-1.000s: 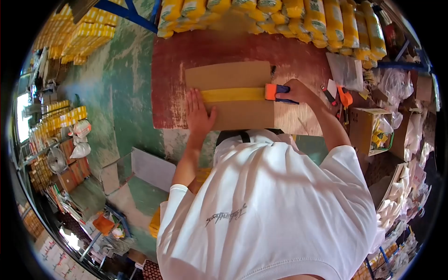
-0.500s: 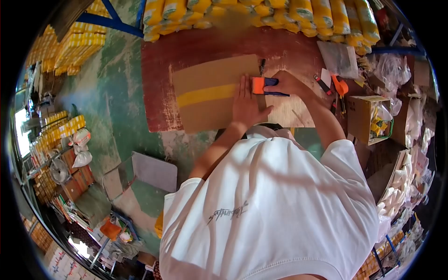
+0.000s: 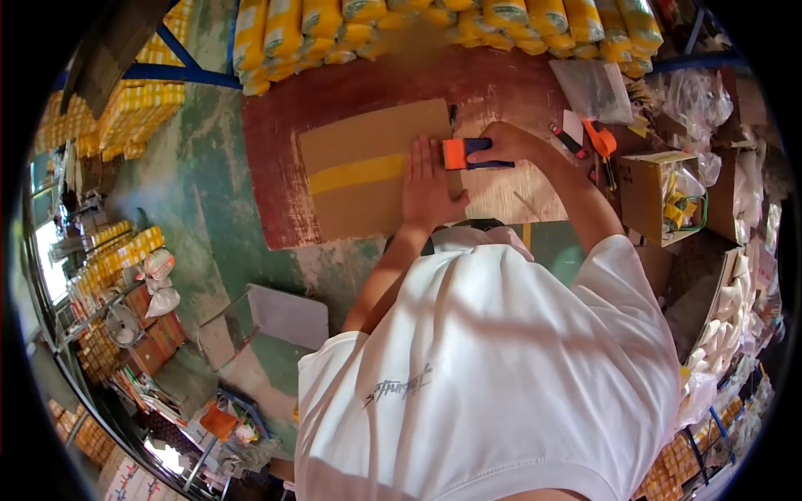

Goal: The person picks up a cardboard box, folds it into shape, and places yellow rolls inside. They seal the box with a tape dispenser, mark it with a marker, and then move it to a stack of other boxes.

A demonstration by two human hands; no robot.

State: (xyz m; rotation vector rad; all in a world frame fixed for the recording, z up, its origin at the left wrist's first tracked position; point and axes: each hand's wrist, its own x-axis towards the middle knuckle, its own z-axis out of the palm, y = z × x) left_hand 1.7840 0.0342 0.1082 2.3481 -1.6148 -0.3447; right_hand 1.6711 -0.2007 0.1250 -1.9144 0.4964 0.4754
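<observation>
Two hands at the end of a taped cardboard box (image 3: 359,204)

The left hand (image 3: 430,190) lies open and flat on the box's right end. The right hand (image 3: 511,142) is closed around an orange-and-blue tape dispenser (image 3: 464,154), just beside the yellow tape strip (image 3: 355,174). The box lies on the red table (image 3: 276,125). At the right, an open carton (image 3: 643,204) holds yellow items.

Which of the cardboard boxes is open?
The small box at the far right, with bags showing inside. The big box under the left hand is shut, with yellow tape along its seam.
</observation>
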